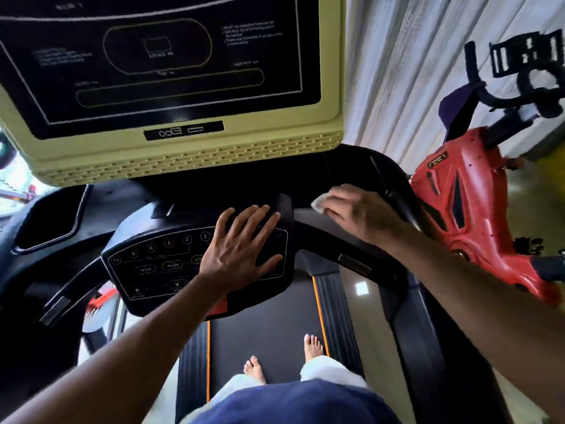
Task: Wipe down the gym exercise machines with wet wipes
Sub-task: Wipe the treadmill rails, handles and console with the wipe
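Note:
I stand barefoot on a treadmill belt [269,325]. Its black control panel [159,264] with round buttons is right in front of me. My left hand [241,249] lies flat on the panel's right side, fingers straight and spread. My right hand [357,212] presses a white wet wipe [318,202] onto the black console surface [315,224] just right of the panel, fingers curled over the wipe. Only the wipe's left edge shows from under the fingers.
A pale yellow-framed dark screen [171,87] rises above the console. A red exercise bike [477,206] with black handlebars stands close on the right, by a white curtain [412,71]. A black cup recess [49,218] lies at the console's left.

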Motion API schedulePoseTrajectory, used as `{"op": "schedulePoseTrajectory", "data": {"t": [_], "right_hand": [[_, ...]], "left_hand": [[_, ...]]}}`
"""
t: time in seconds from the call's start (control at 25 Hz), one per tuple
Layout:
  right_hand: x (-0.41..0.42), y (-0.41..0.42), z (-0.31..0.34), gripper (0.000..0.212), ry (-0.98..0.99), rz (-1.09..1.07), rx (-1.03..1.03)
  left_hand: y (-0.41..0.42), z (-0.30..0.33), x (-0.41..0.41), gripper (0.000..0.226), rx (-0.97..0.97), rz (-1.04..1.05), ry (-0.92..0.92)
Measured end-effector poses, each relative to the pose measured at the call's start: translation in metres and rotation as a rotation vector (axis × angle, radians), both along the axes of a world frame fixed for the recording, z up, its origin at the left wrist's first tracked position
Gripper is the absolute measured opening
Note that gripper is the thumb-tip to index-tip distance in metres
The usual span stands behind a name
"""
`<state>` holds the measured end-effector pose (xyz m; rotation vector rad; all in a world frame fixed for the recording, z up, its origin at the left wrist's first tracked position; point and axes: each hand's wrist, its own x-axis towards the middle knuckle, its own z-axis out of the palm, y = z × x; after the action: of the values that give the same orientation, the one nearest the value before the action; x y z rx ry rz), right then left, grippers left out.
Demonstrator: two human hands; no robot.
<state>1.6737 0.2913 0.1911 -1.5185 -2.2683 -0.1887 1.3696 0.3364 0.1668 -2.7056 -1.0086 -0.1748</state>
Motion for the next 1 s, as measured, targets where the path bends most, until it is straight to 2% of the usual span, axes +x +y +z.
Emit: {"op": "schedulePoseTrajectory", "data": {"t": [0.12,0.24,0.32,0.4,0.48,0.56,0.64,0.68,0.72,0.84,0.88,0.92,0.96,1.0], "right_hand": [[-0.011,0.036,-0.022,0.012,-0.381,0.295,-0.074],[-0.022,0.053,-0.027,0.028,-0.585,0.369,-0.041],[-0.019,0.049,-0.020,0.029,-0.687,0.402,-0.095],[-0.002,0.035,-0.009,0.025,-0.796,0.359,-0.233],[0.021,0.006,-0.009,0.010,-0.885,0.269,-0.493],[0.033,-0.027,-0.002,0.015,-0.881,0.223,-0.631],[0.029,-0.031,0.004,0.012,-0.980,0.239,-0.764],[0.026,-0.025,0.004,0.017,-1.041,0.223,-0.821],[0.022,-0.015,0.002,0.022,-1.023,0.219,-0.770],[0.014,0.010,0.001,0.014,-0.972,0.292,-0.602],[0.018,0.014,-0.005,0.022,-1.033,0.319,-0.519],[0.018,0.012,-0.008,0.040,-1.143,0.342,-0.536],[0.019,0.011,-0.013,0.054,-1.135,0.414,-0.529],[0.021,0.008,-0.016,0.051,-1.099,0.407,-0.566]], "left_hand": [[-0.001,-0.002,-0.002,0.081,0.041,-0.009,-0.038],[-0.002,-0.003,-0.001,0.079,0.054,-0.012,-0.083],[-0.003,-0.004,0.000,0.079,0.056,-0.007,-0.106],[-0.003,-0.006,0.000,0.080,0.065,-0.008,-0.120],[-0.003,-0.007,0.000,0.081,0.063,-0.012,-0.117],[-0.002,-0.008,0.000,0.081,0.058,-0.008,-0.121],[-0.002,-0.008,-0.001,0.080,0.057,-0.008,-0.129],[-0.002,-0.007,-0.001,0.079,0.059,-0.014,-0.132],[-0.002,-0.007,-0.001,0.079,0.063,-0.018,-0.132],[-0.001,-0.008,-0.001,0.079,0.054,-0.017,-0.119],[-0.001,-0.009,-0.002,0.080,0.051,-0.013,-0.109],[-0.001,-0.010,-0.001,0.081,0.052,-0.011,-0.106],[-0.001,-0.010,-0.001,0.081,0.057,-0.010,-0.109],[-0.001,-0.010,-0.001,0.080,0.063,-0.010,-0.114]]}}
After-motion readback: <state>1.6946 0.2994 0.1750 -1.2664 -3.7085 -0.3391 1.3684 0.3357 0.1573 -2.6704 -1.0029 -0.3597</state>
